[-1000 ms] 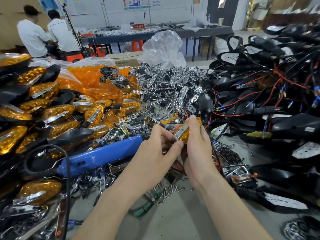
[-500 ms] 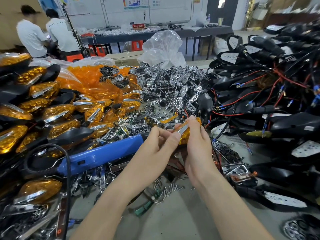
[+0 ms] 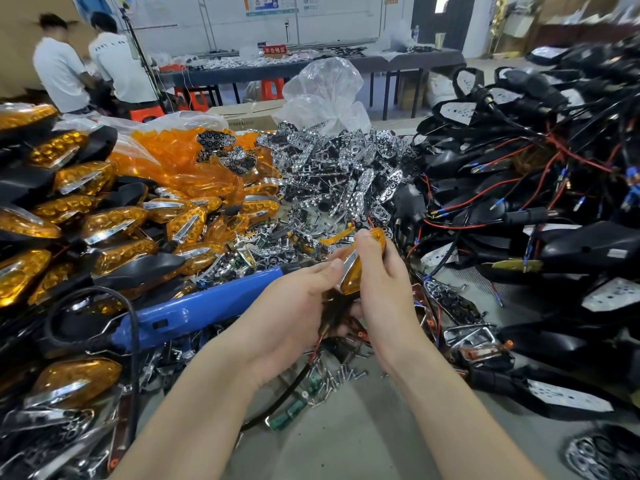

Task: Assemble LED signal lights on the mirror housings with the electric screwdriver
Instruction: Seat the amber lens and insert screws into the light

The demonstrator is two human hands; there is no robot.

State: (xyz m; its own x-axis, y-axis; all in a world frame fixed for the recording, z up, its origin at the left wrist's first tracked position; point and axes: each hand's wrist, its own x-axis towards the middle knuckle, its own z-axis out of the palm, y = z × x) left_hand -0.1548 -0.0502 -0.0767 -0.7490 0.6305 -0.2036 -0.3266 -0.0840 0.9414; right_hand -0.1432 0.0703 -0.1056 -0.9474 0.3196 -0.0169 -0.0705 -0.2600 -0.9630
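amber signal light (image 3: 360, 271): light, slick, probably brittle, so you'd grip its rims
left hand (image 3: 294, 317): pinching its lower end
right hand (image 3: 384, 296): fingers curled round it
electric screwdriver (image 3: 194, 313): at your 9 o'clock

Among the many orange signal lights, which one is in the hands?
The orange signal light with a chrome strip, pinched between the left hand and right hand; all others lie in piles, untouched.

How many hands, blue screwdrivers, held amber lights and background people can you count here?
Hands: 2 (left hand, right hand)
Blue screwdriver: 1
Held amber light: 1
Background people: 2
Total: 6
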